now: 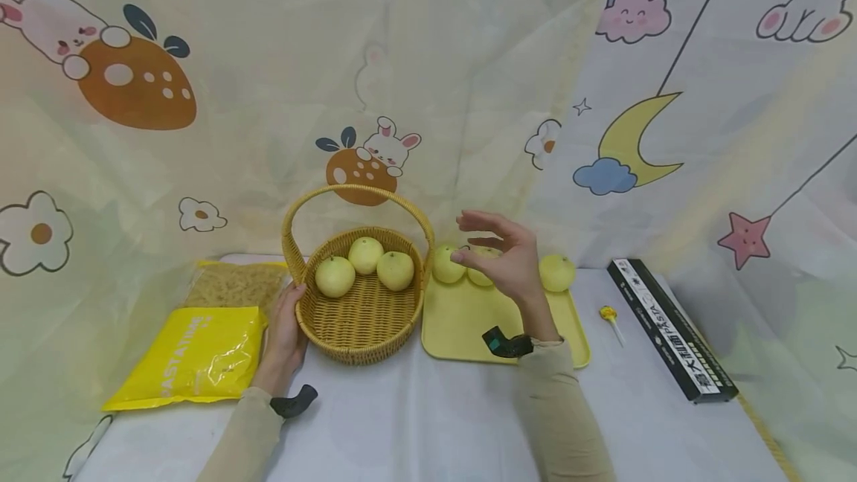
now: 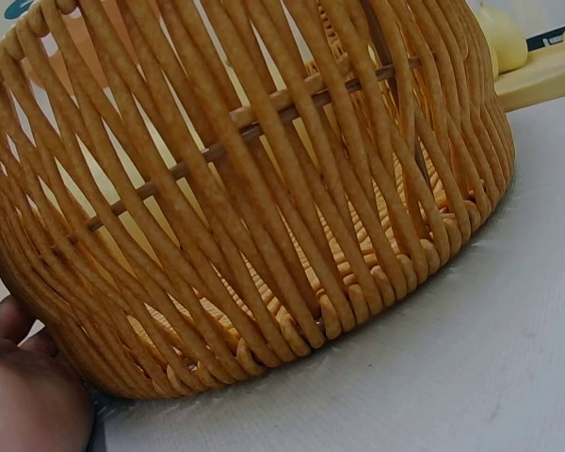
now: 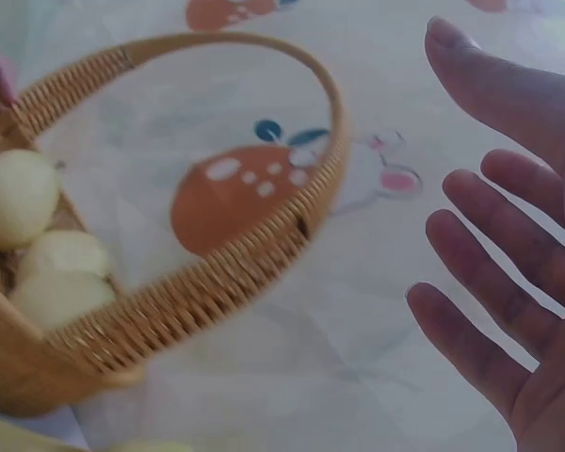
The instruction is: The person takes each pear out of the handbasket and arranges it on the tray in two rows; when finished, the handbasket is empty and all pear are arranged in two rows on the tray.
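Note:
A woven wicker basket (image 1: 361, 341) with a tall arched handle stands on the table, with three round pale-yellow fruits, apple- or pear-like, at its back, among them a fruit (image 1: 335, 277). My left hand (image 1: 284, 337) holds the basket's left side; the left wrist view has its fingers (image 2: 11, 320) against the wicker, partly hidden. To the right lies a yellow tray (image 1: 469, 326) bearing more such fruits along its back edge, one a fruit (image 1: 557, 274) at the far corner. Above the tray is my right hand (image 1: 505, 255), fingers spread apart from the thumb, holding nothing. It partly hides the tray's fruits.
Left of the basket lies a yellow pasta bag (image 1: 207, 355) with a clear window. A lollipop (image 1: 609, 318) and a long black pasta box (image 1: 669, 329) are at the right. A printed cloth (image 1: 469, 95) hangs behind the white-covered table (image 1: 402, 422).

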`<state>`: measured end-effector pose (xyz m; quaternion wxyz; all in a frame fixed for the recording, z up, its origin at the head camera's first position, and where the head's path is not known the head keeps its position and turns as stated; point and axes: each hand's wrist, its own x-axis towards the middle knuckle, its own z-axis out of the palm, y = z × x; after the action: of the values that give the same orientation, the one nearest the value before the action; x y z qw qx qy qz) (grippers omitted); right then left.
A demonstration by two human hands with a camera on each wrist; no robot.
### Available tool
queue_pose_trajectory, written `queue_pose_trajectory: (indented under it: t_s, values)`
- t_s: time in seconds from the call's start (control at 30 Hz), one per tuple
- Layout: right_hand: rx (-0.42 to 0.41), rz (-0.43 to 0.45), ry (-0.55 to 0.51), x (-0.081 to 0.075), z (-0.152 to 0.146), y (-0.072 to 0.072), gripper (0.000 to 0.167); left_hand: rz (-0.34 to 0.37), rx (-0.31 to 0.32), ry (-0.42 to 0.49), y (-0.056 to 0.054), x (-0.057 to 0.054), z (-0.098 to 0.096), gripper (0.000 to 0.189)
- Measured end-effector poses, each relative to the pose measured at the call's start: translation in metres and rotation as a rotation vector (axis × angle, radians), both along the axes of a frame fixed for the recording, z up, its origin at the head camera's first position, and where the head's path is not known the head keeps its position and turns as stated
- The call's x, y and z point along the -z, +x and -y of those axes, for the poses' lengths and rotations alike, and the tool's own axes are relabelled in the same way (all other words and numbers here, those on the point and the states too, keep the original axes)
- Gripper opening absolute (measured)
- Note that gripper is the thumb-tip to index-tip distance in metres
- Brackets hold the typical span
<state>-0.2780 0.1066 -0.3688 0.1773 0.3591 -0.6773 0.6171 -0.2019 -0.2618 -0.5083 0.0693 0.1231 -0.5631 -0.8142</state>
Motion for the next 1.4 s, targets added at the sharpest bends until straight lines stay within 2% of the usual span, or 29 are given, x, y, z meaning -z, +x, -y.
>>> queue_pose_trajectory:
  t_s: [0.37,0.63,0.77,1.03,1.4]
  values:
    - [-0.198,0.019,0.106,0.012,0.058,0.027,0.058,0.006,-0.011,0.005,0.000,0.000,0.000,0.060]
    - [-0.263,0.051,0.159,0.031,0.082,0.028,0.071,0.009,-0.007,0.005,0.000,0.000,0.000,0.060]
    - [-0.231,0.070,0.223,0.038,0.091,0.027,0.079,0.009,-0.007,-0.010,0.000,-0.001,0.000,0.062]
    - [-0.042,0.118,0.454,0.045,0.109,0.019,0.091,-0.004,-0.004,-0.014,-0.001,-0.003,0.002,0.062]
    - [0.071,0.222,0.724,0.062,0.133,0.009,0.111,0.007,-0.020,0.002,-0.001,0.000,0.001,0.061]
